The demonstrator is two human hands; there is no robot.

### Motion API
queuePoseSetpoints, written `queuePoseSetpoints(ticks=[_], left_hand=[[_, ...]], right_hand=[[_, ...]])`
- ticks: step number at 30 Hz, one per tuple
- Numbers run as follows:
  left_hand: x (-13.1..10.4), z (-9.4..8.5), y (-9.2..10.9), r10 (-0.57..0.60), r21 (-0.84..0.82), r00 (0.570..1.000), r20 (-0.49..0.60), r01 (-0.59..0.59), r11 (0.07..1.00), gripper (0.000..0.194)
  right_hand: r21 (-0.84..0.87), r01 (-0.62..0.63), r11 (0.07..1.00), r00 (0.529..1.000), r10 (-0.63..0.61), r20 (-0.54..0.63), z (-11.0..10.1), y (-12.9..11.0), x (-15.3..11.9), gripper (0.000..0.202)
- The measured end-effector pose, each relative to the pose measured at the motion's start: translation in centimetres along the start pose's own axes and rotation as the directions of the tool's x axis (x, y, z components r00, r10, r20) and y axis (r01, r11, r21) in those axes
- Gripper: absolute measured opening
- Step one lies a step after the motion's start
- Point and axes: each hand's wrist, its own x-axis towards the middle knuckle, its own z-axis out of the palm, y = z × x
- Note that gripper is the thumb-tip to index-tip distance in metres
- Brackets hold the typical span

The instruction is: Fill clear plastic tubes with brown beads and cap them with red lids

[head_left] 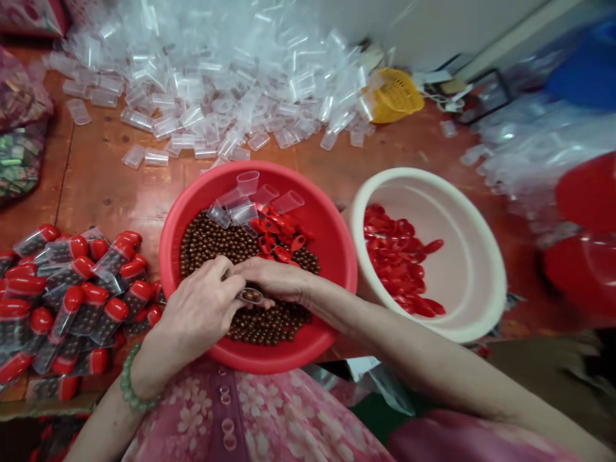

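Observation:
My left hand [205, 300] is closed round a small clear plastic container [250, 295] with brown balls in its mouth, low over the red basin [344, 256]. Against it, my right hand [269, 276] reaches in from the right, palm down near the container; its fingers are mostly hidden. Under both hands lie many glossy brown balls [269, 327]. Toward the back of the basin, several empty clear containers [242, 210] rest beside red plastic caps [282, 237].
Right of the basin stands a white basin [462, 256] with red spoon-like pieces [397, 256]. Filled containers with red caps [72, 289] are heaped at left. A large pile of clear containers [216, 83] and a yellow basket [394, 96] lie at the back.

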Motion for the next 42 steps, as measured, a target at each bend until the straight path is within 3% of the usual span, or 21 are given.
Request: queuePoseSetpoints(ticks=[3,6,8,10,14,16,21,23,25,27,29,31,33,35,38,39,40,42], left_hand=[[-0.3,-0.5,-0.5,0.030,-0.222,0.990,-0.141,-0.061,0.973,0.009],[-0.4,-0.9,-0.8,-0.044,-0.371,0.975,-0.216,-0.041,0.928,0.019],[-0.3,-1.1,-0.8,-0.064,-0.396,0.973,-0.221,-0.030,0.918,0.022],[-0.2,-1.1,-0.7,-0.078,-0.420,0.976,-0.206,-0.016,0.907,0.018],[0.1,-0.7,-0.6,-0.170,-0.437,0.973,-0.159,0.085,0.895,0.014],[0.2,-0.5,-0.4,-0.182,-0.469,0.974,-0.132,0.100,0.878,0.014],[0.1,-0.4,-0.4,-0.212,-0.591,0.970,-0.118,0.103,0.800,0.019],[0.0,-0.4,-0.5,-0.222,-0.633,0.967,-0.122,0.097,0.768,0.024],[0.0,-0.5,-0.6,-0.254,-0.689,0.960,-0.120,0.104,0.717,0.025],[0.0,-0.4,-0.7,-0.282,-0.742,0.956,-0.085,0.128,0.658,0.022],[0.1,-0.2,-0.6,-0.302,-0.775,0.951,-0.063,0.144,0.615,0.020],[0.1,0.0,-0.4,-0.334,-0.789,0.939,-0.079,0.145,0.597,0.019],[0.3,0.0,-0.1,-0.360,-0.808,0.928,-0.097,0.138,0.573,0.019],[0.5,0.0,0.3,-0.368,-0.858,0.927,-0.072,0.130,0.497,0.020],[0.9,-0.1,0.9,-0.397,-0.935,0.918,-0.025,0.120,0.335,0.020],[1.0,-0.1,1.0,-0.409,-0.946,0.912,-0.019,0.116,0.302,0.021],[1.1,-0.1,1.1,-0.417,-0.951,0.909,-0.016,0.115,0.286,0.022],[1.2,0.0,1.1,-0.420,-0.954,0.907,-0.016,0.112,0.279,0.023]], right_hand=[[-0.359,0.100,0.928,0.970,-0.170,-0.171,1.2,-0.1,-2.1,0.027],[-0.730,0.038,0.683,0.891,-0.353,-0.284,3.0,0.7,-3.7,0.021],[-0.815,-0.021,0.579,0.865,-0.398,-0.305,3.7,1.4,-4.4,0.021],[-0.834,-0.082,0.545,0.822,-0.436,-0.366,3.3,1.8,-4.9,0.021],[-0.794,-0.336,0.506,0.658,-0.478,-0.582,0.0,1.6,-5.1,0.016],[-0.772,-0.435,0.464,0.657,-0.422,-0.624,-1.6,1.2,-4.7,0.014],[-0.770,-0.481,0.420,0.746,-0.265,-0.611,-3.0,0.9,-3.5,0.013],[-0.783,-0.439,0.440,0.731,-0.332,-0.596,-3.1,1.2,-3.6,0.016],[-0.771,-0.286,0.569,0.667,-0.459,-0.586,-3.1,1.5,-4.0,0.016],[-0.636,0.008,0.772,0.580,-0.522,-0.626,-2.9,1.3,-4.3,0.016],[-0.355,0.305,0.884,0.525,-0.467,-0.712,-2.3,0.5,-4.3,0.021],[-0.100,0.504,0.858,0.496,-0.382,-0.779,-1.4,-0.5,-3.8,0.025],[0.023,0.616,0.787,0.469,-0.344,-0.813,-0.3,-1.4,-2.9,0.028],[0.055,0.654,0.755,0.471,-0.349,-0.810,0.7,-2.0,-2.0,0.030],[-0.019,0.606,0.795,0.484,-0.387,-0.785,1.9,-2.1,-1.3,0.027],[-0.093,0.569,0.817,0.460,-0.410,-0.788,2.1,-2.0,-1.3,0.025],[-0.202,0.524,0.827,0.406,-0.451,-0.795,2.4,-1.9,-1.4,0.024],[-0.476,0.390,0.788,0.263,-0.591,-0.763,2.7,-1.7,-1.5,0.021]])
